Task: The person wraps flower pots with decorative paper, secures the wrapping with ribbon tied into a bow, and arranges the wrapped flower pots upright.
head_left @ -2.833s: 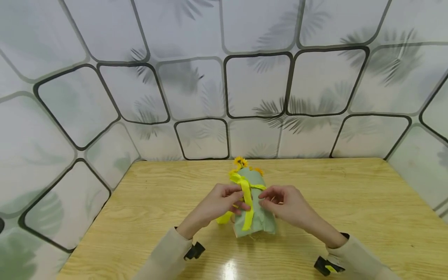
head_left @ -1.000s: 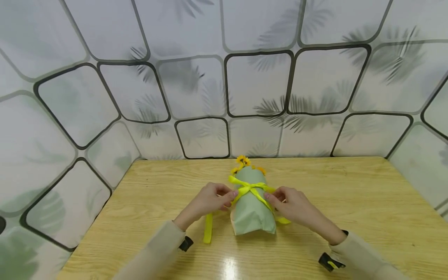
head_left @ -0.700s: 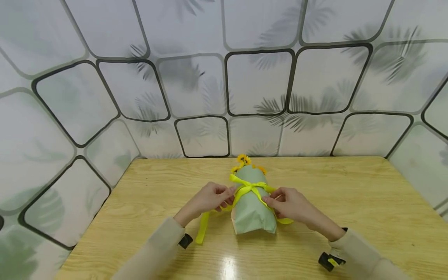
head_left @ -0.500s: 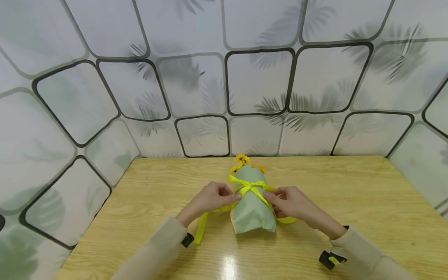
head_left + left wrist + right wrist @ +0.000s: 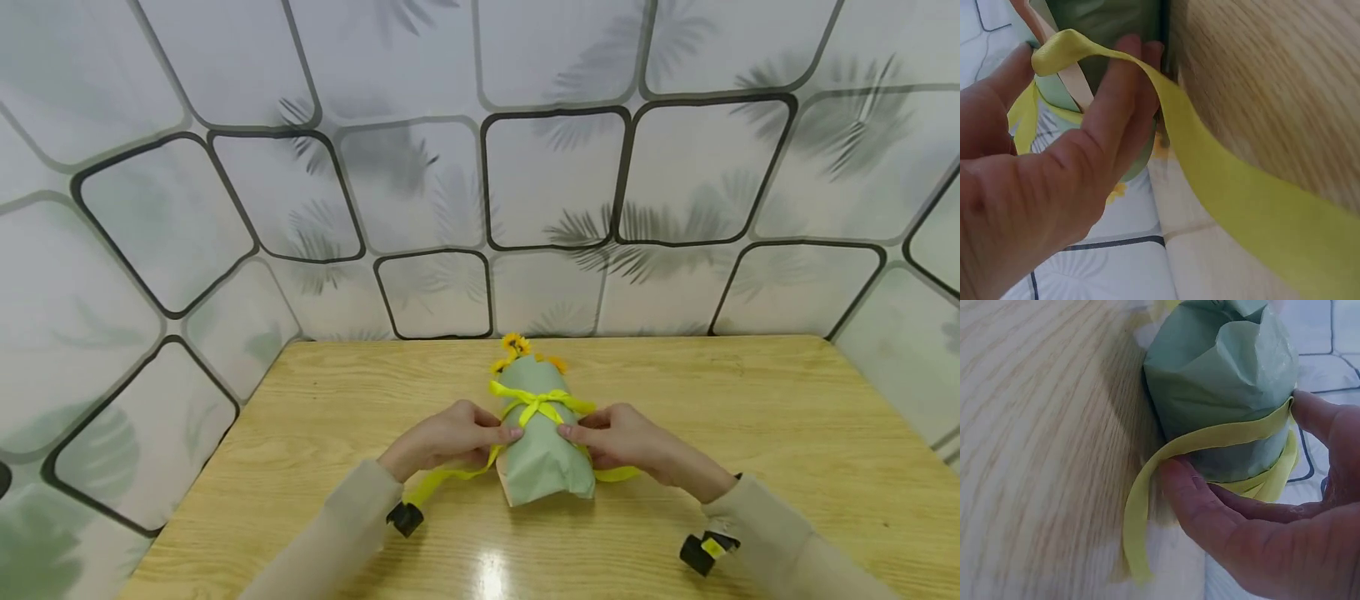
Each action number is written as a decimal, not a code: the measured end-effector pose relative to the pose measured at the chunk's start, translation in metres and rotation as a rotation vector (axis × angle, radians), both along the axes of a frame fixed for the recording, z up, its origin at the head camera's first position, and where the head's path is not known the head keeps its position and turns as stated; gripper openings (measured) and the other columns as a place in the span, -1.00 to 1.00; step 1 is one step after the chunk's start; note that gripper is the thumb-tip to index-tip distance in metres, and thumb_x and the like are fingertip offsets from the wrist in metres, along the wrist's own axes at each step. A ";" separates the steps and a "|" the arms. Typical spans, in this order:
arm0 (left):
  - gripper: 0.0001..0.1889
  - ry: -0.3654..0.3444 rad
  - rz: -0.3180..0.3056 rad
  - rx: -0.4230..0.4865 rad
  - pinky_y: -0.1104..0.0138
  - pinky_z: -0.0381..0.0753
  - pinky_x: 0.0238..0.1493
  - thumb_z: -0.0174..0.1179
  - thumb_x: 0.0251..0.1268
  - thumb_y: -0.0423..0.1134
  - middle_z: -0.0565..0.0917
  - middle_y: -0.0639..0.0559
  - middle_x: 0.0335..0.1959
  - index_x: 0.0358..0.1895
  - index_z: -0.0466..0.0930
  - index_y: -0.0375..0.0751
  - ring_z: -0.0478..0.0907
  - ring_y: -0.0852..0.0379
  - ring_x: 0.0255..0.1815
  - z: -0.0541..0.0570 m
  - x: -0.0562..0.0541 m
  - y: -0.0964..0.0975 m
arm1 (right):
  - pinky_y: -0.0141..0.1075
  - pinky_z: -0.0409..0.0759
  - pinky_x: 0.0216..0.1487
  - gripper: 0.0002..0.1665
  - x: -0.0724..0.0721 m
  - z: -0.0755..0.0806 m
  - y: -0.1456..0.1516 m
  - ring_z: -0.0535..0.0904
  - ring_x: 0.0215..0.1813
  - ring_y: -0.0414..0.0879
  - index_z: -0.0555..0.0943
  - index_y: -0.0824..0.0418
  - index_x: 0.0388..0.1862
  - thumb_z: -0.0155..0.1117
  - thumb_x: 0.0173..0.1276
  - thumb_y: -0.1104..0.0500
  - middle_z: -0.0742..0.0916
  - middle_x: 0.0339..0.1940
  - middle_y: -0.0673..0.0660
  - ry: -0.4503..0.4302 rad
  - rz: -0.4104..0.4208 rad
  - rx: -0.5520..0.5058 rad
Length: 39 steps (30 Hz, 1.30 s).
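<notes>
A bouquet [image 5: 546, 471] wrapped in pale green paper lies on the wooden table, its orange-yellow flowers [image 5: 516, 344] pointing to the far side. Around its middle runs a yellow ribbon [image 5: 537, 403], tied in a bow on top. My left hand [image 5: 452, 437] grips the bouquet's left side, thumb on the upper paper and fingers along the side. From the right, my right hand [image 5: 639, 442] holds it the same way. One long ribbon tail [image 5: 1210, 162] trails past my left fingers; another tail [image 5: 1229, 434] crosses the wrap's lower end beside my right fingers.
The wooden table [image 5: 360, 392] reaches back to a wall covering [image 5: 547, 183] with dark outlines and leaf prints. Black wrist cameras [image 5: 405, 518] hang below both sleeves.
My hands have gone from handling the ribbon to holding the bouquet at both sides. The bow now sits centred, its loops drawn smaller, and the left tail has shifted toward my left wrist.
</notes>
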<state>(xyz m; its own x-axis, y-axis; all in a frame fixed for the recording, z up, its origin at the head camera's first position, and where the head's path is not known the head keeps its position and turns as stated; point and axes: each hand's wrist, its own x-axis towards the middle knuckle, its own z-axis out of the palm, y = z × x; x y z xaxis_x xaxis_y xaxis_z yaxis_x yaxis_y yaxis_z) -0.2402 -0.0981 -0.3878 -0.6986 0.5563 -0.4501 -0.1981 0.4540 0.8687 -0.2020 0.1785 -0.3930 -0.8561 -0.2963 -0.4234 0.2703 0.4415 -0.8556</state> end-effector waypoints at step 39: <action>-0.39 0.754 0.057 0.004 0.11 0.68 0.22 0.33 0.25 -0.52 0.49 -0.25 0.26 0.33 0.31 -0.26 0.52 -0.28 0.37 0.005 -0.045 0.018 | 0.12 0.57 0.34 0.10 -0.055 -0.010 -0.016 0.50 0.43 0.28 0.28 0.22 0.51 0.69 0.02 0.28 0.55 0.40 0.29 0.690 -0.063 0.114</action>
